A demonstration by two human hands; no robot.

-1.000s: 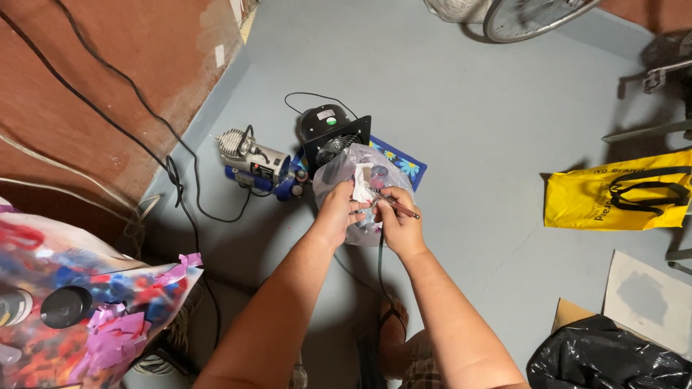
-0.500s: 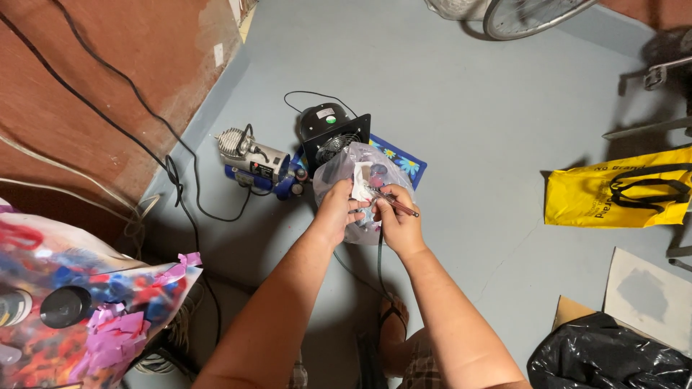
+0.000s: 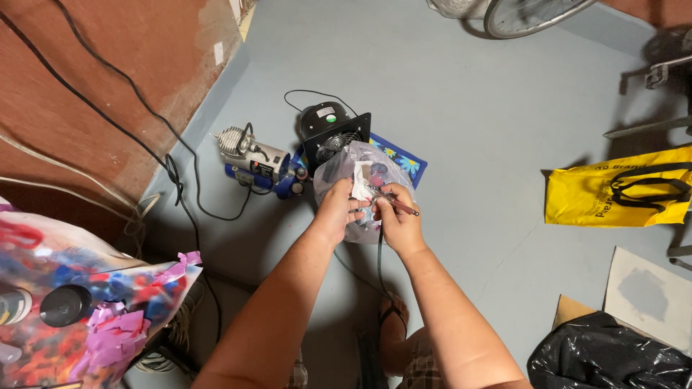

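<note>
Barely anything has moved over the last second — the left hand [image 3: 337, 214] still pinches the clear plastic bag [image 3: 358, 189] from its near side, and the right hand [image 3: 398, 218] stays clenched round a thin airbrush [image 3: 394, 202] just beside it; the bag hangs beyond both hands, above the black fan [image 3: 333, 135], so the fiddling goes on unfinished
</note>
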